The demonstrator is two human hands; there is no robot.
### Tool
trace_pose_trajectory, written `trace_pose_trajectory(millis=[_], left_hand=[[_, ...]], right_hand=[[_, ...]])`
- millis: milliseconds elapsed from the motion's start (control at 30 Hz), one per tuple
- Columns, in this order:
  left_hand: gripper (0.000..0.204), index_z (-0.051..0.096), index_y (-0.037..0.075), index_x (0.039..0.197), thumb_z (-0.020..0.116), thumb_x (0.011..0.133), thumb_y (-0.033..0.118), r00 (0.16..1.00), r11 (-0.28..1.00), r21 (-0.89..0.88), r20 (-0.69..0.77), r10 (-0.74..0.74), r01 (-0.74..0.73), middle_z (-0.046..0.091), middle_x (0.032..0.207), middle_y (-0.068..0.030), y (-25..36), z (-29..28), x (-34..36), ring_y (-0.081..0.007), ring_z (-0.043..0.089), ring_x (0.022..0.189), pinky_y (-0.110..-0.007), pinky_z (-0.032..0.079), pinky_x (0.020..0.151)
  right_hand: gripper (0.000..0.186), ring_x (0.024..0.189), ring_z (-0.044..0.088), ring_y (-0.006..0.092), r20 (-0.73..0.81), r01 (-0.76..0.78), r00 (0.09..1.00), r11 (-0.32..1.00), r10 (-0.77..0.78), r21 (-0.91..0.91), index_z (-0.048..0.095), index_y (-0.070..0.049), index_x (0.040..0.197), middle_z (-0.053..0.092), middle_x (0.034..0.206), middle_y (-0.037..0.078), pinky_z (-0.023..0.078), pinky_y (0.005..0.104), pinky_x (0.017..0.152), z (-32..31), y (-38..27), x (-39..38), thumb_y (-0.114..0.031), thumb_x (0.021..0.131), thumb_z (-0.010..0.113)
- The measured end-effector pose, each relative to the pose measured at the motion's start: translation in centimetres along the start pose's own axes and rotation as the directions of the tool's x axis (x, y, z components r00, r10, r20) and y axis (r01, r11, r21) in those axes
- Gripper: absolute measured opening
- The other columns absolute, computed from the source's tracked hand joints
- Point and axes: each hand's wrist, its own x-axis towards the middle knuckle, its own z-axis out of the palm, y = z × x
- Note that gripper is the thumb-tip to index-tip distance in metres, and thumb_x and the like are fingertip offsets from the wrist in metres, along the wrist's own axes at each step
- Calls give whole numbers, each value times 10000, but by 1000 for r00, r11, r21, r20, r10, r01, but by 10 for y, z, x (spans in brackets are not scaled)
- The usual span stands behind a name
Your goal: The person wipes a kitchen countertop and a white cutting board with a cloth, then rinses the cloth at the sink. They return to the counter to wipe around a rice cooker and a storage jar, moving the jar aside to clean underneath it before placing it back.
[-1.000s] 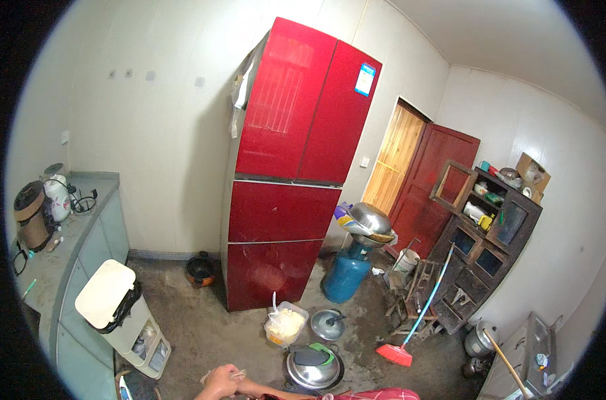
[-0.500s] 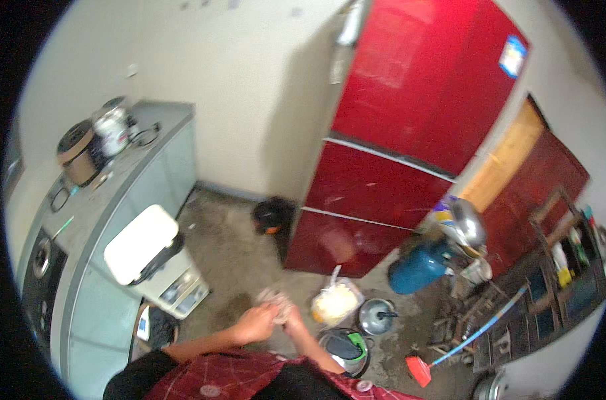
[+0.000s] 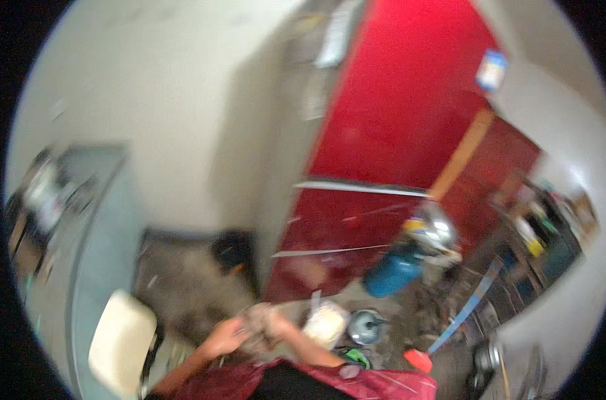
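Since half a second ago both hands have lifted nearer the red fridge (image 3: 409, 153); left of it runs the grey counter (image 3: 96, 220); left hand (image 3: 224, 337) and right hand (image 3: 276, 327) meet on something small and blurred; fingers' spread: cannot tell; pale bucket (image 3: 324, 323) just right.

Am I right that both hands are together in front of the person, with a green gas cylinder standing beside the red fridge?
Not quite: the cylinder is blue, not green, as the head view shows. The rest holds: the left hand and right hand are together in front of the person, and the cylinder stands beside the red fridge.
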Motion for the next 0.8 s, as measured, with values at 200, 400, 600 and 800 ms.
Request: trace_pose_trajectory(millis=[200, 400, 600, 800], left_hand=[[181, 654, 25, 993, 607, 874, 153, 778, 765, -144, 152, -610, 628, 695, 956, -31, -43, -68, 39, -158, 635, 903, -332, 517, 752], [190, 660, 47, 980, 625, 852, 183, 919, 929, 31, 134, -370, 369, 693, 966, -37, -6, -66, 125, -174, 636, 911, -335, 515, 761], [200, 666, 68, 966, 642, 831, 214, 956, 945, 222, 115, -269, 239, 691, 976, -43, 4, -61, 193, -191, 637, 919, -338, 513, 771], [211, 673, 90, 953, 660, 809, 244, 960, 864, 425, -57, -273, 271, 689, 986, -49, 10, -91, 251, -207, 638, 927, -341, 511, 781]], right_hand=[[231, 719, 575, 307, 171, 399, 916, 857, -362, -325, 636, -39, 926, 607, 810, 144, 465, 385, 646, -42, -83, 100, -203, 764, 629], [269, 749, 580, 295, 82, -3, 997, 991, -8, 136, 627, -44, 965, 610, 827, 141, 469, 378, 666, -19, -35, 100, -222, 764, 643], [310, 779, 584, 283, 63, -126, 991, 974, 116, 189, 619, -49, 1004, 613, 845, 138, 474, 371, 685, -51, 15, 104, -241, 764, 657], [352, 809, 589, 271, 66, -106, 993, 968, 93, 227, 611, -53, 1043, 616, 862, 135, 478, 365, 704, -95, 58, 140, -260, 764, 672]])
